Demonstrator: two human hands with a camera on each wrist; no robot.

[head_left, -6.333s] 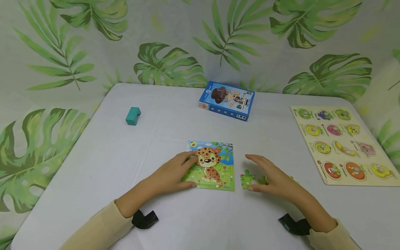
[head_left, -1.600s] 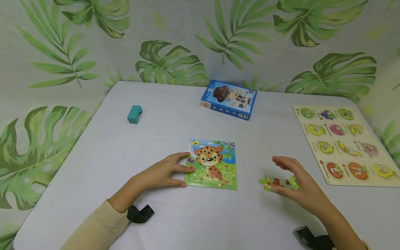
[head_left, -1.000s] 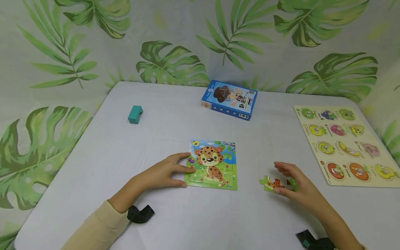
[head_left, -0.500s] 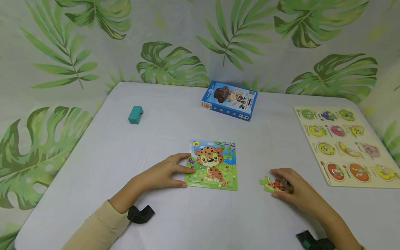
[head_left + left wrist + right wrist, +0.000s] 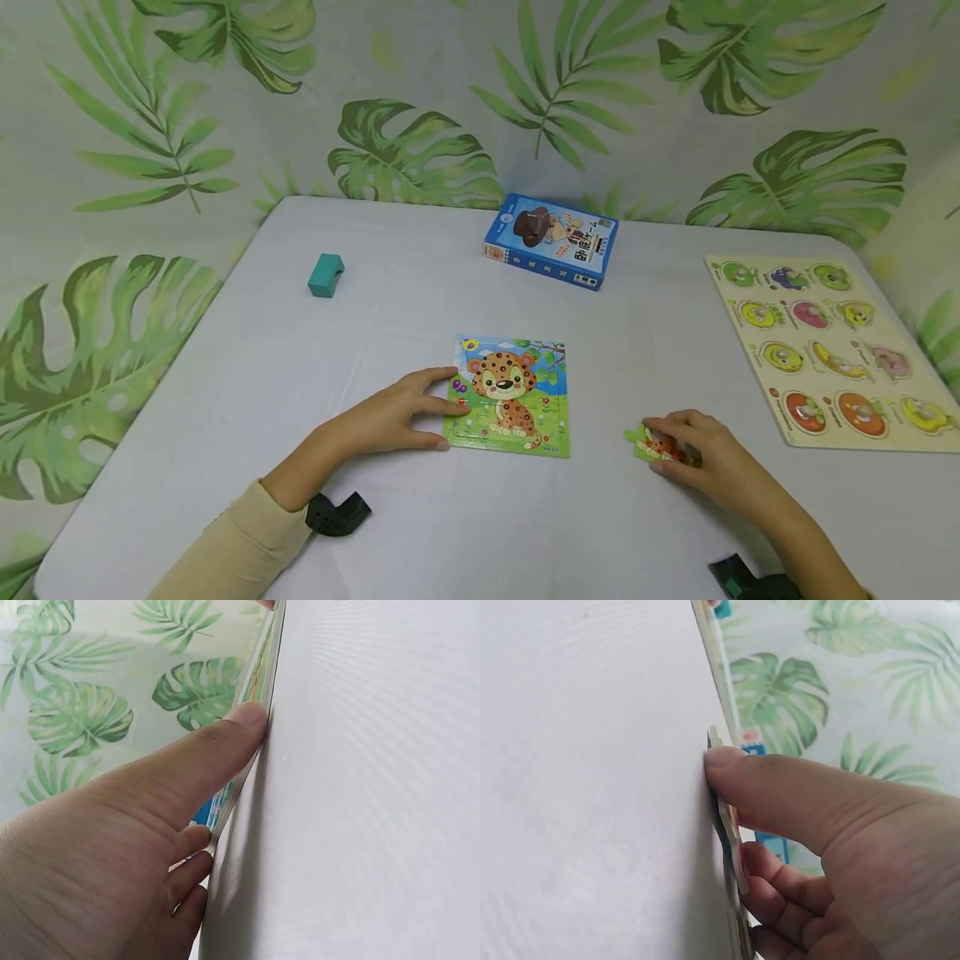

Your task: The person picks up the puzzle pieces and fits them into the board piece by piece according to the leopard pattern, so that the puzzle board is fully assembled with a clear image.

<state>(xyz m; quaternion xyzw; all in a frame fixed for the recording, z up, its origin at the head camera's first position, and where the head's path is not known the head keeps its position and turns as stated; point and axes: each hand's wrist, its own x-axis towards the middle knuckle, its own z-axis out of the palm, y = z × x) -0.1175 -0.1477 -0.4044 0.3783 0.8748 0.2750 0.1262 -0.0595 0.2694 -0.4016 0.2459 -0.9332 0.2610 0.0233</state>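
Note:
A square jigsaw puzzle (image 5: 525, 400) with a spotted leopard cub lies mid-table in the head view. My left hand (image 5: 397, 417) rests at its left edge, fingers spread, index fingertip on the picture; the left wrist view has the thumb (image 5: 247, 716) along the edge. To the right, my right hand (image 5: 716, 458) pinches a loose puzzle piece (image 5: 647, 450) printed with green grass and orange spotted fur. In the right wrist view this piece (image 5: 735, 859) sits between thumb and fingers, tilted slightly over the white table. Another piece (image 5: 739, 937) is partly hidden under the fingers.
A blue card-game box (image 5: 551, 242) stands near the back edge. At the back left is a teal block (image 5: 326, 276) with a notch. A wooden fruit peg board (image 5: 817, 358) takes up the right side. Leafy cloth hangs behind the table.
The right hand moved rightward from beside the puzzle to the loose pieces, then its fingers closed down onto one. A green piece beside the puzzle is gone from there. The left hand drew slightly leftward.

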